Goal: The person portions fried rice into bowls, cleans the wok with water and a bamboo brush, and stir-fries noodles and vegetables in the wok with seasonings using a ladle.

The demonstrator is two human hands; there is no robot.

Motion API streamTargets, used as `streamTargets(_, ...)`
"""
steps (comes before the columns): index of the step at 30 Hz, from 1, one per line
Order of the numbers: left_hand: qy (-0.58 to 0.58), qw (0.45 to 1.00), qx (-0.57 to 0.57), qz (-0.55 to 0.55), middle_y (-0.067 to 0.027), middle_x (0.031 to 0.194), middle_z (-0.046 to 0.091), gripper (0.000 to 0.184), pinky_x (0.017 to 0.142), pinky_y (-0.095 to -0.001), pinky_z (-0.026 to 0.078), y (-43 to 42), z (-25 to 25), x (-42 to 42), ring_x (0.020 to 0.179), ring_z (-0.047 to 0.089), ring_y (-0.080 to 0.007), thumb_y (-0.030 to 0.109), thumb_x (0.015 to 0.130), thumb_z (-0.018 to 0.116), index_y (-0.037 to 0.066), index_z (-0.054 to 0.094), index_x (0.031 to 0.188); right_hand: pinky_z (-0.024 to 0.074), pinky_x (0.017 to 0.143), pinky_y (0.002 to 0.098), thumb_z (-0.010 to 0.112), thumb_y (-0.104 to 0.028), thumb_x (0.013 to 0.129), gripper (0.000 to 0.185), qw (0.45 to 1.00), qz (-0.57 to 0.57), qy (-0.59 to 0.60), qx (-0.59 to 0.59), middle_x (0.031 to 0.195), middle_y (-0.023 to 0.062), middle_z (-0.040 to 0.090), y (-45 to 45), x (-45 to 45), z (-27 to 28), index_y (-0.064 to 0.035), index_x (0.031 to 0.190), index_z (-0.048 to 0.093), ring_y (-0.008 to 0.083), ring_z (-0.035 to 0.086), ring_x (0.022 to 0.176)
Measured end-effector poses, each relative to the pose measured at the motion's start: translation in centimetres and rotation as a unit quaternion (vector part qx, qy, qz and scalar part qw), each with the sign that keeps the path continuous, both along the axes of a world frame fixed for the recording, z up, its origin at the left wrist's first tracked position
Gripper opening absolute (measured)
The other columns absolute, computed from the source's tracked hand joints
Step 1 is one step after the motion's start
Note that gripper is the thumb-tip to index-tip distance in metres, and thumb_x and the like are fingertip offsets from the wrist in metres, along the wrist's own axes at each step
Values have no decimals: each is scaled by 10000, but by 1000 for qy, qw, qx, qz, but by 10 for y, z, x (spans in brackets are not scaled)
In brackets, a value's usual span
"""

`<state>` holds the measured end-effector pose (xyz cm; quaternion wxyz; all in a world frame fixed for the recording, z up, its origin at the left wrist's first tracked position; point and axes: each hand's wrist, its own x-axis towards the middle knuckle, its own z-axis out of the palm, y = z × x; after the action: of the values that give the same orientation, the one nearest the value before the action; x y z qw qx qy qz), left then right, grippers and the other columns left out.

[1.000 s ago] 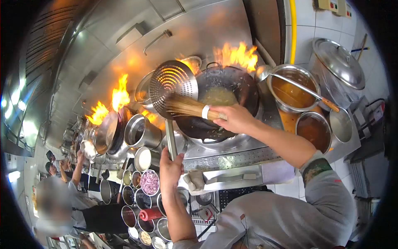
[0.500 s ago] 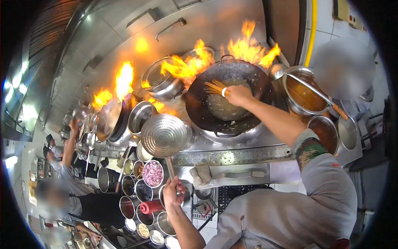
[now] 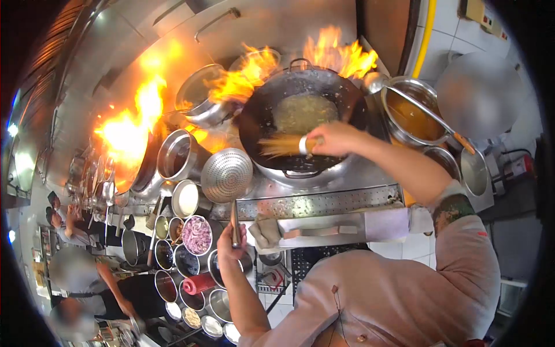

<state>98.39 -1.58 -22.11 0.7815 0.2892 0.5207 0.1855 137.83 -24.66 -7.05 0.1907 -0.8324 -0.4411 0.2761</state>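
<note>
Sitting between twelve and one o'clock in your view, the wok [image 3: 351, 113] holds a pool of liquid [image 3: 304, 113]. At ten o'clock, flames [image 3: 130, 136] have flared taller. Your skimmer [image 3: 227, 175] has its bowl at nine o'clock, outside the wok, with your left hand [image 3: 232, 243] closed round its handle. Your brush [image 3: 289, 144] has swung from the wok's ten o'clock side to about seven, your right hand [image 3: 341, 139] wrapped round its banded end. Apparently, the brushing has shifted off the pool towards the wall nearer you.
</note>
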Motion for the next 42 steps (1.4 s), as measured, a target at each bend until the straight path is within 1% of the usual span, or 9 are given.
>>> streamTargets(2,91,962,243,-84,-128,938,688,315,677,-287,548,20,-35,-26,782,666,-223,283,991,588,-26,627,1043,561,758,477,649,-379,839,402,985,12,-173,-13,945,150,738,0,40,-14,-146,1157,728,368,709,866)
streamTargets(3,227,882,399,-105,-178,1045,692,359,771,-314,550,35,-62,-43,924,682,-273,260,976,610,-81,628,1089,556,766,485,630,-385,840,377,980,47,-195,-1,956,150,736,-18,51,-1,-152,1114,744,376,705,875)
streamTargets(4,365,695,610,-108,-213,1124,676,392,845,-343,540,10,-37,-36,1028,667,-297,232,962,633,-111,622,1150,573,706,433,708,-372,828,452,978,79,-190,38,947,152,743,-41,66,2,-151,1222,707,336,719,811)
streamTargets(8,226,773,580,-127,-245,1282,608,434,1054,-433,422,-72,90,47,1195,589,-355,145,903,709,-3,616,1300,542,538,355,773,-309,799,434,996,11,3,-89,868,131,733,-69,49,50,-157,1202,725,218,679,593)
streamTargets(12,175,606,743,-224,-184,1192,636,352,970,-451,452,-106,109,113,1125,566,-374,158,843,770,27,671,1154,544,527,363,749,-284,816,398,960,121,-249,-51,913,143,734,-51,89,19,-150,1190,731,220,692,617)
streamTargets(16,110,570,779,-236,-167,1124,635,310,933,-453,453,-136,113,155,1073,562,-362,179,826,788,29,677,1073,551,544,375,739,-344,834,452,996,43,19,-76,954,127,742,-79,41,82,-156,1244,705,226,710,695)
streamTargets(19,87,515,818,-239,-156,985,616,261,829,-462,455,-134,95,191,963,559,-366,198,820,786,22,654,962,570,683,420,693,-327,834,407,990,61,-83,-100,907,153,742,-45,39,26,-140,1195,716,312,714,778)
streamTargets(23,92,499,815,-278,-158,804,542,270,695,-481,417,-142,61,189,775,515,-372,190,802,772,34,553,773,540,845,459,672,-277,832,374,976,96,-187,-64,1017,177,727,-62,45,63,-127,1171,719,373,690,954)
streamTargets(42,158,554,775,-260,-125,906,605,242,772,-458,453,-188,55,231,917,557,-326,277,877,694,42,641,867,541,886,431,644,-264,841,381,964,118,-231,-65,1063,164,728,-98,18,89,-144,1195,719,333,697,994)
